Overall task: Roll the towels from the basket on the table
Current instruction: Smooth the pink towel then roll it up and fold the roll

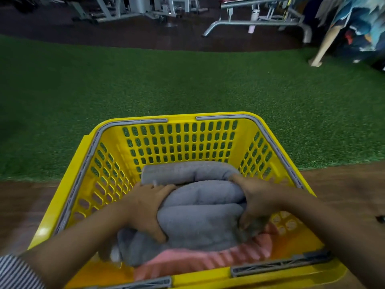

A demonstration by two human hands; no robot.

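A yellow perforated plastic basket (181, 140) with grey handles stands on a brown wooden table (343, 188). Inside lies a bundle of grey towels (200, 213); a pink ribbed towel (208, 259) shows beneath it at the near side. My left hand (145, 207) grips the left side of the grey bundle, thumb over the top. My right hand (256, 203) grips its right side, fingers curled under the edge. Another grey towel fold (187, 171) lies behind the gripped bundle, toward the basket's far wall.
Green artificial turf (187, 84) spreads beyond the table. Gym machines (145, 7) and a bench frame (260, 24) stand on the dark floor at the back. A person's leg (325, 46) is at the upper right. A small dark object (380, 218) sits at the table's right edge.
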